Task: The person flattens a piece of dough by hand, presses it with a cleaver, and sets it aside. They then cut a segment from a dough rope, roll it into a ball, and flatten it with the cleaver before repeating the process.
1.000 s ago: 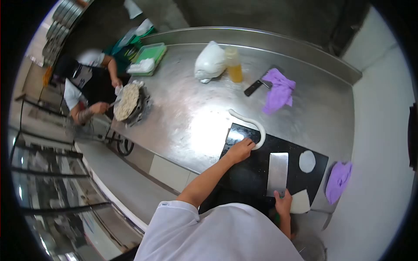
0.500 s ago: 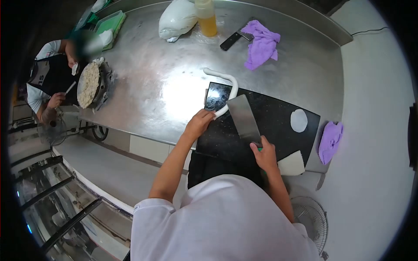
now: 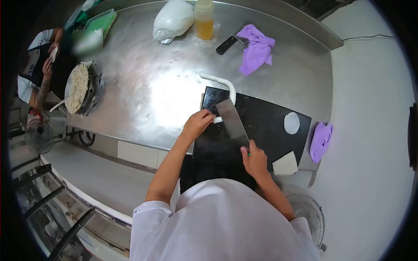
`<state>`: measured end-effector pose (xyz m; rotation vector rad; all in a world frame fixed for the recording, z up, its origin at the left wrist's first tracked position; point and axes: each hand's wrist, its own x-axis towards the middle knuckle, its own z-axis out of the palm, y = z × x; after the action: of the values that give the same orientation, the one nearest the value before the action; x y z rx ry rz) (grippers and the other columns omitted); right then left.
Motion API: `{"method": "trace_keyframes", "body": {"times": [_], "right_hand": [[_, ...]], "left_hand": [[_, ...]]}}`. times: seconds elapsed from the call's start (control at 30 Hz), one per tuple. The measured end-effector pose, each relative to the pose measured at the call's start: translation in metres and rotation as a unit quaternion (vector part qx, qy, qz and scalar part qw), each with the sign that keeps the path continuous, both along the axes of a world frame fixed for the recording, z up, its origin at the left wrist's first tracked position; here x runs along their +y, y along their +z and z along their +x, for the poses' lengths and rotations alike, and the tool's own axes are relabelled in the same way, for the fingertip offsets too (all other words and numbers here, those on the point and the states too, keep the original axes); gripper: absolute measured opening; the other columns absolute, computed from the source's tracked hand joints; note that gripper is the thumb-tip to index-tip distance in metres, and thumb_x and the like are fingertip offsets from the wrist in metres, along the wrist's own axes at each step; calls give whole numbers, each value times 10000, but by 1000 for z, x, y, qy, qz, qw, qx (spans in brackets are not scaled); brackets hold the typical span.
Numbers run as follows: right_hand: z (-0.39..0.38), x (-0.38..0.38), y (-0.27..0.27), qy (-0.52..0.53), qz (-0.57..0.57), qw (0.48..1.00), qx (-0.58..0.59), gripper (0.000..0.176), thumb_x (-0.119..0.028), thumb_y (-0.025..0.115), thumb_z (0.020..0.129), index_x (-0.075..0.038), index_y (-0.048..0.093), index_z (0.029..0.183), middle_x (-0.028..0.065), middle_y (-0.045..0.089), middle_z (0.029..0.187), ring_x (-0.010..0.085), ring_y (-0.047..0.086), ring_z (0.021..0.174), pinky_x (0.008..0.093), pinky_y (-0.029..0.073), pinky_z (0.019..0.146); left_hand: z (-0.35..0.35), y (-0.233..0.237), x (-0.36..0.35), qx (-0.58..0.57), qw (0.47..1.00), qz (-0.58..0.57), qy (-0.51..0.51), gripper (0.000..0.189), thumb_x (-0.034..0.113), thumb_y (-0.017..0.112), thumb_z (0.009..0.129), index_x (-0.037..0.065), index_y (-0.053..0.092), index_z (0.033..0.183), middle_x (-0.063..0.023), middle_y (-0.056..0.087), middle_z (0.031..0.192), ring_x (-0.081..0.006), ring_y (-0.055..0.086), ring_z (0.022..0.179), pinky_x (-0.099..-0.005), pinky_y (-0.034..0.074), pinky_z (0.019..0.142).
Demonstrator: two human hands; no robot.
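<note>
My left hand (image 3: 198,123) grips the near end of a long white dough rope (image 3: 222,82) that curves from the steel table onto the black cutting board (image 3: 270,126). My right hand (image 3: 254,160) holds a cleaver (image 3: 232,120) by its handle, the wide blade lying across the rope right beside my left fingers. A flat round dough disc (image 3: 291,122) rests on the board's right side. A white dough piece (image 3: 285,164) sits at the board's near right corner.
On the steel table (image 3: 143,78) stand a white bag (image 3: 173,20), an oil bottle (image 3: 204,21), a dark-handled knife (image 3: 227,44) and a purple cloth (image 3: 257,48). Another purple cloth (image 3: 320,140) lies right of the board. At far left another person (image 3: 43,69) works at a pan (image 3: 77,88).
My right hand swung the cleaver from the board's middle over to the dough rope beside my left hand. My left hand kept hold of the rope's end. The view shifted.
</note>
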<state>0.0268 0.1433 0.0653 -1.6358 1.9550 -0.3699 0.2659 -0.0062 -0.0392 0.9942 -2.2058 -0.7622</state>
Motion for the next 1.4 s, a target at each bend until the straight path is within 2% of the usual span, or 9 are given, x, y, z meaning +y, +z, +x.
{"method": "trace_keyframes", "body": {"times": [0.33, 0.47, 0.73, 0.83, 0.9, 0.97, 1.17, 1.3, 1.4], "right_hand": [[19, -6, -7, -8, 76, 997, 11, 408, -235, 604, 992, 45, 507, 1273, 283, 682, 812, 496, 678, 793, 572, 532, 699], [39, -14, -32, -10, 104, 994, 6, 428, -234, 595, 996, 16, 444, 1309, 296, 682, 802, 510, 675, 766, 586, 536, 697], [78, -50, -40, -28, 67, 996, -50, 421, -233, 623, 983, -4, 428, 1278, 309, 690, 865, 532, 664, 834, 596, 529, 748], [86, -23, -53, -81, 29, 991, -100, 440, -253, 666, 961, -20, 456, 1269, 317, 691, 932, 543, 646, 915, 592, 514, 764], [81, -7, -49, -87, -2, 985, -147, 438, -250, 693, 948, -5, 487, 1246, 319, 689, 973, 547, 635, 953, 580, 507, 765], [78, 6, -39, -101, -7, 986, -131, 430, -238, 703, 945, 6, 501, 1236, 315, 691, 988, 548, 633, 952, 563, 512, 760], [109, 17, -26, -196, -24, 979, -48, 389, -229, 701, 948, 11, 534, 1205, 291, 703, 1017, 518, 656, 977, 521, 518, 821], [137, 21, -25, -290, -45, 943, -157, 338, -220, 708, 944, 11, 566, 1146, 256, 712, 1016, 478, 673, 998, 462, 521, 838], [159, 47, -24, -327, -120, 931, -108, 340, -225, 709, 944, 9, 570, 1147, 244, 717, 998, 444, 693, 968, 454, 524, 832]], "left_hand": [[1, -4, -14, -76, 990, -65, -100, 218, 73, 633, 864, 90, 696, 1072, -74, 644, 1065, -284, 662, 962, -405, 546, 815], [0, 0, -20, -72, 991, -66, -90, 251, 21, 704, 820, 60, 674, 1066, -102, 642, 1096, -298, 666, 977, -400, 551, 819], [32, -1, -8, 36, 996, 31, 74, 214, -18, 728, 811, 26, 641, 1002, -126, 655, 952, -261, 650, 698, -347, 534, 639], [44, 17, 10, 111, 959, 178, 190, 311, 1, 722, 837, 30, 678, 1144, -71, 648, 854, -146, 559, 637, -293, 489, 613], [55, 25, 17, 163, 933, 229, 223, 403, 4, 736, 817, 57, 701, 1215, -78, 621, 791, -157, 520, 606, -306, 464, 608], [77, 12, 23, 153, 948, 210, 183, 230, 6, 729, 841, 53, 771, 1062, -31, 603, 743, -94, 476, 621, -261, 404, 585], [131, -4, 33, 145, 932, 329, 57, 67, 30, 715, 908, 28, 746, 967, -35, 630, 776, -100, 494, 655, -266, 417, 604], [145, -10, 26, 111, 939, 323, -40, 77, 87, 686, 931, 15, 710, 913, -109, 649, 817, -220, 585, 658, -333, 461, 633], [121, -1, 4, 103, 948, 251, -166, 78, 80, 661, 929, 28, 699, 886, -129, 608, 829, -292, 588, 793, -374, 461, 726]]}}
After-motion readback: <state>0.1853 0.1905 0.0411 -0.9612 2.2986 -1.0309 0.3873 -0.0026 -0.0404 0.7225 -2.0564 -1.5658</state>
